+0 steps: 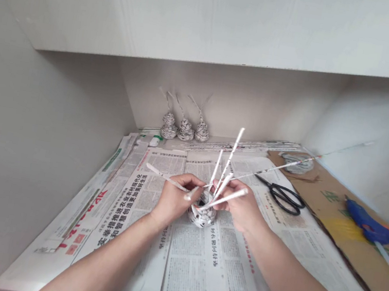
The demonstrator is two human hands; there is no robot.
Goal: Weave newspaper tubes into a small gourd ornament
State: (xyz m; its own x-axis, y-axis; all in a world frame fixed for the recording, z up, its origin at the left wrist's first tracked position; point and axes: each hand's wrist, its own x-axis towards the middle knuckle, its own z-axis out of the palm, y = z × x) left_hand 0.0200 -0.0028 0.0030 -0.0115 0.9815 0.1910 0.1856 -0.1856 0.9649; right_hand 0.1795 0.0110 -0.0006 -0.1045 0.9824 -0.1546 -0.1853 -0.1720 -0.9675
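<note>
A small round woven paper piece (202, 219) sits between my hands over the newspaper, with several white rolled-paper sticks (230, 157) poking up and out around its opening. My left hand (176, 197) is closed on the woven piece's left side, thumb and finger near its rim. On the right side, my right hand (240, 206) pinches a long thin paper tube (279, 167) close to the rim. From there the tube slants up and far to the right. Some of my fingertips are hidden behind the sticks and the weave.
Newspaper sheets (229, 274) cover the table. Black-handled scissors (284, 197) lie to the right, beside cardboard (328, 211) with a blue glue gun (375, 226) and a coil (297, 164). Three woven gourd shapes (186, 130) and several thin paper tubes (249, 147) are along the back wall.
</note>
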